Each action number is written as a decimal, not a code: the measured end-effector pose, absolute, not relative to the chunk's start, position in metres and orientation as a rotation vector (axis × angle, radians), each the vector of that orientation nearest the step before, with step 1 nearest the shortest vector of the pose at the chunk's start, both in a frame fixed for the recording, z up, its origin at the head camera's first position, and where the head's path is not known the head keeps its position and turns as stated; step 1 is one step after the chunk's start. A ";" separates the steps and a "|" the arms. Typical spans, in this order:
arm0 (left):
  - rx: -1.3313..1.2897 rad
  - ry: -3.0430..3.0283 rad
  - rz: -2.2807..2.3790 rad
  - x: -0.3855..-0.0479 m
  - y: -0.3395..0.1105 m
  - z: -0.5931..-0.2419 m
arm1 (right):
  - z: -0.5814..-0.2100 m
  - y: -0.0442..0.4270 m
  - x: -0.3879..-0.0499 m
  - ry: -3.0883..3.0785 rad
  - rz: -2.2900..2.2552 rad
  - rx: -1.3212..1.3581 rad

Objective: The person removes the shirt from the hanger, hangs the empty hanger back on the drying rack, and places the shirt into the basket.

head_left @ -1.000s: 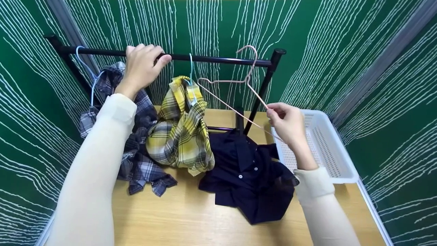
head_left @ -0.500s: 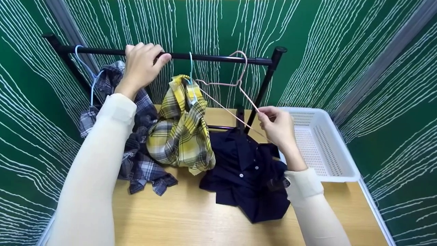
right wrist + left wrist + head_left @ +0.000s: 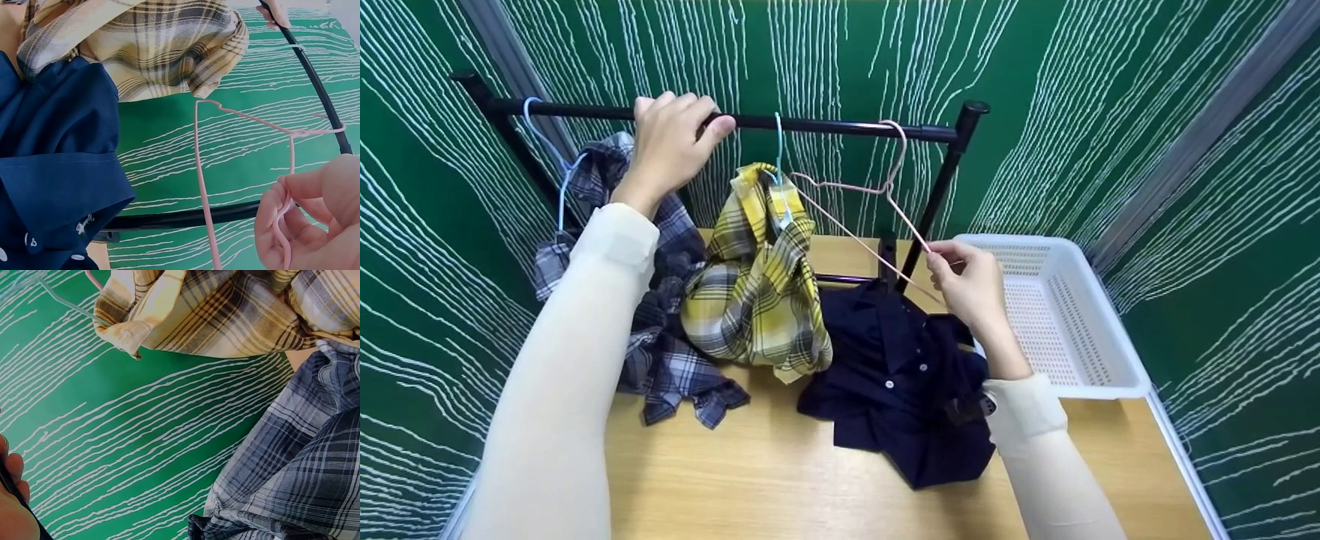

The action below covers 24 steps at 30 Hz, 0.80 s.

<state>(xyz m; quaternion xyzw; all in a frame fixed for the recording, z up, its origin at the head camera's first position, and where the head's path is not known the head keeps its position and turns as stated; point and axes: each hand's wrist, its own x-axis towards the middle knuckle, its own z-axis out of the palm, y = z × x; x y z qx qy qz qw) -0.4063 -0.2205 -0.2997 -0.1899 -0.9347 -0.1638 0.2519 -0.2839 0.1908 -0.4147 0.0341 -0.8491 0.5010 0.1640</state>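
My left hand grips the black rail of a clothes rack, fingers over the top. With thumb and fingers my right hand pinches one arm of a pink wire hanger. The hanger bears no garment, and its hook sits over the rail towards the right end. Between my hands a yellow plaid shirt hangs from a light blue hanger. Below the pink hanger a navy shirt with white buttons lies crumpled on the table.
A grey-blue plaid shirt hangs at the rack's left on a blue hanger. Behind my right forearm stands a white perforated basket. The wooden table is walled by green panels with white streaks.
My right hand has moved left and slightly down with the pink hanger. Its hook, earlier above the rail, has come down over it. My left hand keeps its place on the rail.
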 end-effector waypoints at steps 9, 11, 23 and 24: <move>-0.511 -2.542 -0.438 -0.405 -0.221 -0.301 | -0.419 0.199 -0.284 -2.450 1.314 0.067; -0.511 -2.543 -0.441 -0.405 -0.220 -0.301 | -0.420 0.202 -0.284 -2.452 1.294 0.057; -0.510 -2.548 -0.444 -0.404 -0.220 -0.298 | -0.419 0.216 -0.284 -2.481 1.279 0.073; -0.509 -2.548 -0.444 -0.404 -0.219 -0.298 | -0.419 0.217 -0.283 -2.483 1.282 0.072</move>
